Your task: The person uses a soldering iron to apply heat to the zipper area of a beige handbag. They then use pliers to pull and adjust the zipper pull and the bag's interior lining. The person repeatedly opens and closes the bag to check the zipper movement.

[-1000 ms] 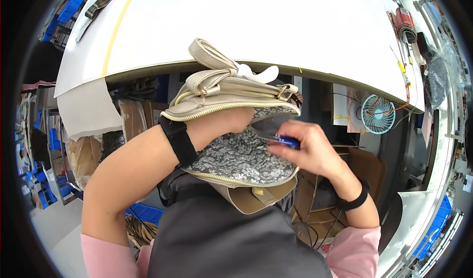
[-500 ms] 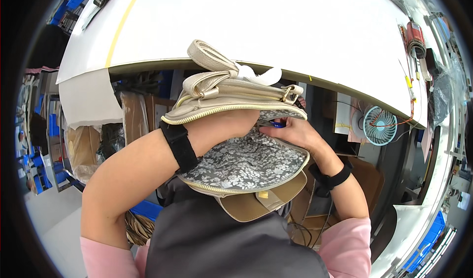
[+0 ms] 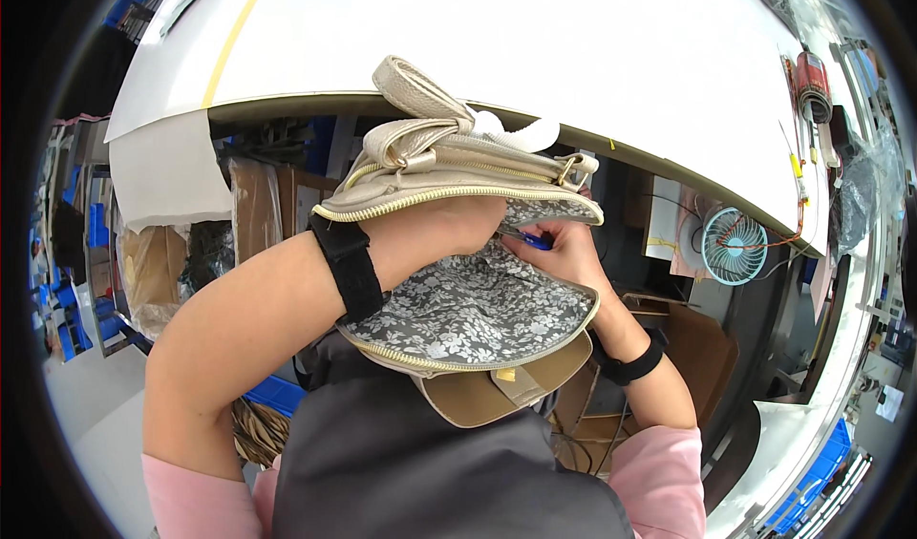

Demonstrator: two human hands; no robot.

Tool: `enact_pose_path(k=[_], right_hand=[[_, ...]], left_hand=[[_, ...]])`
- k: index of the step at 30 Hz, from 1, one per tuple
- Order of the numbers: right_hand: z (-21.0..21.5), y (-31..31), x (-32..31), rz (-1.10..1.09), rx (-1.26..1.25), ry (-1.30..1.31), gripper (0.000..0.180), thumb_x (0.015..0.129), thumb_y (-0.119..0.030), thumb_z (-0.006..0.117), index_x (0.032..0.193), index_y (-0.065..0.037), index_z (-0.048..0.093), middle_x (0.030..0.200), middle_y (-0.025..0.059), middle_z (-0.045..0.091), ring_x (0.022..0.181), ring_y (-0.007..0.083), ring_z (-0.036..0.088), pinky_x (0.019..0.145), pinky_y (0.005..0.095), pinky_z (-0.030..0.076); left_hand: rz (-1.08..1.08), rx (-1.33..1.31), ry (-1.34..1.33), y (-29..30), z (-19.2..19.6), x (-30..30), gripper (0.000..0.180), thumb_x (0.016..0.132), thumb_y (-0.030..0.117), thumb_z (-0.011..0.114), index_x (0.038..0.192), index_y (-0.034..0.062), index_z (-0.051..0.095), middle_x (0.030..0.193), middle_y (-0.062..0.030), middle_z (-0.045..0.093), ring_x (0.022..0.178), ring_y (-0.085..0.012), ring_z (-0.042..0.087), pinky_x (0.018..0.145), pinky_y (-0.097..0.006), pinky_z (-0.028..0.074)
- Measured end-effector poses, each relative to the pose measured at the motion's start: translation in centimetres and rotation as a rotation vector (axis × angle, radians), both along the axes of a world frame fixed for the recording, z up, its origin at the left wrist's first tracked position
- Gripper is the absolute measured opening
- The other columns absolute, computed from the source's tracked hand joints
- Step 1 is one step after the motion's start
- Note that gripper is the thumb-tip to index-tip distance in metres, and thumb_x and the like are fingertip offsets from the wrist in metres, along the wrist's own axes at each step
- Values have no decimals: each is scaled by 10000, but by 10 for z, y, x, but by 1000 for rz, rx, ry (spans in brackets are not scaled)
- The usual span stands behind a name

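A pale gold handbag (image 3: 435,181) hangs open in front of my body, its zipper undone around the rim and its strap looped on top. The floral grey-and-white lining (image 3: 478,315) faces up. My left hand (image 3: 463,222) reaches inside beneath the upper panel, with its fingers hidden there. At the bag's right opening, my right hand (image 3: 564,251) is closed on a small blue-handled tool (image 3: 539,241), whose tip points into the lining near my left hand. The exact kind of tool is too small to tell. A tan flap (image 3: 468,396) hangs below the lining.
Beyond the bag stretches a white table (image 3: 573,33) with a yellow line at its left. A light-blue fan (image 3: 735,246), a red can (image 3: 812,76) and thin wires are at the right. Cardboard boxes (image 3: 258,210) stand below the table's edge at the left.
The bag's upper part and its strap have shifted slightly up and to the right in view. My right forearm has moved a little left. Both hands stay at the bag's opening.
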State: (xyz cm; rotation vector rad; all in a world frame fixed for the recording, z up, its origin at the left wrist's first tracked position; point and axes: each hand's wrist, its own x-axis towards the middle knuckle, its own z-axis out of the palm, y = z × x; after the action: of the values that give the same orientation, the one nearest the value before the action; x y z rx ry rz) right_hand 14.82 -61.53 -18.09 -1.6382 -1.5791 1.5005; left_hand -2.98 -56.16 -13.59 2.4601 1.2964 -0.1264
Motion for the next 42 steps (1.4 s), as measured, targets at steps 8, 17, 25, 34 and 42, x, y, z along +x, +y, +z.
enact_pose_path(k=[8,17,25,34,42], right_hand=[[12,-7,12,-61,-67,185,86,759,-52,699,745,8,640,672,-28,597,620,17,485,546,193,387],[40,-17,19,-166,-341,347,109,767,-88,706,792,11,669,702,-21,609,649,29,508,607,187,417],[46,-25,13,-146,-356,402,78,769,-16,685,845,3,683,758,12,654,653,38,541,617,187,438],[37,-27,10,-27,-346,346,139,800,-64,684,923,-4,665,828,12,664,747,30,565,652,191,451],[100,-29,31,326,248,-436,260,861,-257,607,955,-29,525,816,131,646,706,321,628,571,393,481]], left_hand=[[-16,-322,51,-1,11,8,201,741,146,656,850,-23,654,802,-206,642,778,-346,635,690,-431,488],[-91,-611,160,7,-23,18,252,801,223,582,804,-16,659,760,-189,647,685,-261,647,630,-382,511],[232,-1104,91,9,0,31,426,808,343,472,760,-53,624,690,-144,644,520,-219,631,430,-292,521],[86,-912,-29,2,2,13,215,811,127,489,843,-51,605,695,-133,632,547,-230,628,480,-324,520],[-488,483,47,-7,20,-13,155,842,119,460,926,18,541,825,-125,573,772,-234,602,681,-331,485]])
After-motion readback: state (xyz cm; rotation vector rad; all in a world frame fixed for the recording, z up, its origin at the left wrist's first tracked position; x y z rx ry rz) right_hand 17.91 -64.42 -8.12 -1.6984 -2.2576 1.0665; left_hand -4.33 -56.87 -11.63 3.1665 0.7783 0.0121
